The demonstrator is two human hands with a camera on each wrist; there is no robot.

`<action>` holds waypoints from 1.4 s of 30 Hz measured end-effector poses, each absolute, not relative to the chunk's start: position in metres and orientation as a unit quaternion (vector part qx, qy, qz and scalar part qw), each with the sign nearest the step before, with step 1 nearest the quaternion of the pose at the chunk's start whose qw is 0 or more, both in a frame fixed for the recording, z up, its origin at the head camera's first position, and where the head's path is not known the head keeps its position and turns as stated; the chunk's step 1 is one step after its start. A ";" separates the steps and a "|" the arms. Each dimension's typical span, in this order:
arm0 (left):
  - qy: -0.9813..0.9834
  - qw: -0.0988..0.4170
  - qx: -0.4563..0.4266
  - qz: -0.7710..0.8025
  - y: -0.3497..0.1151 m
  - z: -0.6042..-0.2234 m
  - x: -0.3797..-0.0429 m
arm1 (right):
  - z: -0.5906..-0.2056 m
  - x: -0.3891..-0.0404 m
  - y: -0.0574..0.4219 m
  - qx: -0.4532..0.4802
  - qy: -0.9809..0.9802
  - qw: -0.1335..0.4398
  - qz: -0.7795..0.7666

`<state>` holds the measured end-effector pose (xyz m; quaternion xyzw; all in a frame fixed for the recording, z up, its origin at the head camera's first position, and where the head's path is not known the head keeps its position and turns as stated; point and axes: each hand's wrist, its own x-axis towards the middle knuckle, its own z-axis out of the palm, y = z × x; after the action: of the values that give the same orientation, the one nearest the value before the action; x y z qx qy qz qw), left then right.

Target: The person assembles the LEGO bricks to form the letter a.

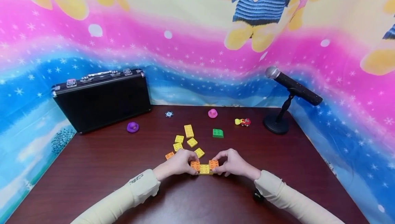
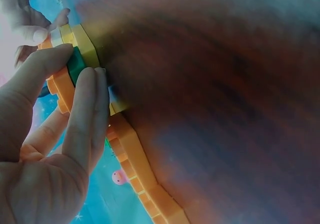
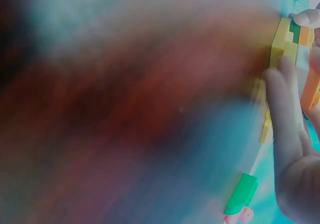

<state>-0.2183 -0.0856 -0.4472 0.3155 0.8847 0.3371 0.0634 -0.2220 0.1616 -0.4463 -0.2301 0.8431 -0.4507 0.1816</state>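
My left hand pinches an orange toy brick at the left end of a small build, over a yellow brick. In the left wrist view a green brick sits between that orange brick and the yellow layer. On the right end, my right hand grips a second orange brick. Beneath this one a pale grey brick shows in the right wrist view. Thumb and fingers of both hands touch the sides of the build, which rests on the table.
Several loose yellow bricks and another orange brick lie beyond the left hand. Farther back are a green brick, pink duck, purple duck, poker chip, toy car, black case and microphone.
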 end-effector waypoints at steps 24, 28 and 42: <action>0.882 0.070 0.312 0.345 -0.084 -0.446 -0.218 | -0.444 -0.217 0.154 -0.229 0.817 0.214 -0.484; 0.883 0.066 0.315 0.342 -0.085 -0.446 -0.218 | -0.432 -0.211 0.150 -0.229 0.810 0.219 -0.493; 0.881 0.071 0.336 0.326 -0.089 -0.437 -0.218 | -0.453 -0.222 0.153 -0.225 0.811 0.214 -0.495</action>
<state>-0.2177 -0.0889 -0.4371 0.3362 0.8808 0.3258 0.0711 -0.2221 0.1532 -0.4527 -0.2250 0.8111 -0.4954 0.2145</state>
